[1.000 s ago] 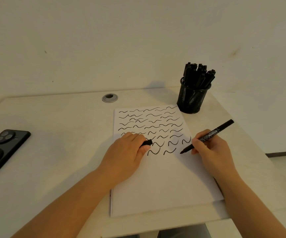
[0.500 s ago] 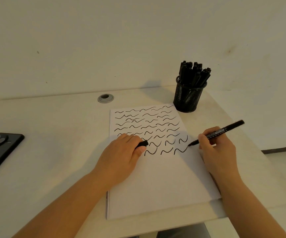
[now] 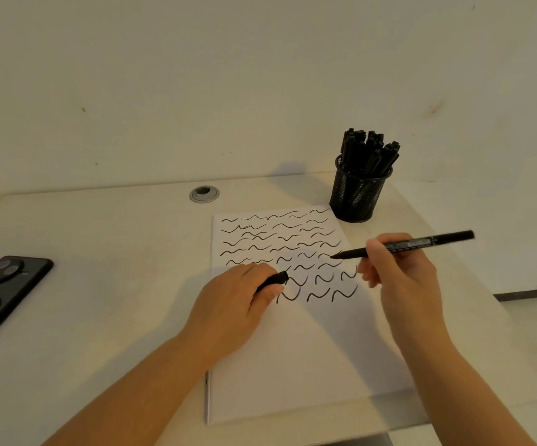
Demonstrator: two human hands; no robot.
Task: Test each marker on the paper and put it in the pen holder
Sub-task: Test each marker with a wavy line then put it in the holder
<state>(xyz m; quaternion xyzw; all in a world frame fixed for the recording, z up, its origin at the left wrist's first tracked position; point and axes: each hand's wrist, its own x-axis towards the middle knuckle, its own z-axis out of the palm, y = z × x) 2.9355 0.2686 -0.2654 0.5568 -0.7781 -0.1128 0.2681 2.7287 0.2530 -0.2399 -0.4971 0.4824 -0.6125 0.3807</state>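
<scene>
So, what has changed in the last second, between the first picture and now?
The right hand drew one more squiggle, then lifted the uncapped black marker off the white paper sheet; its tip now points left. The left hand keeps gripping the black cap. The black mesh pen holder is unchanged.

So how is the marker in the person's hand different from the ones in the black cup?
The marker in the right hand lies nearly level above the paper, uncapped, tip bare; its cap sits in the left hand. The markers in the pen holder stand upright, bunched together. All are black.
</scene>
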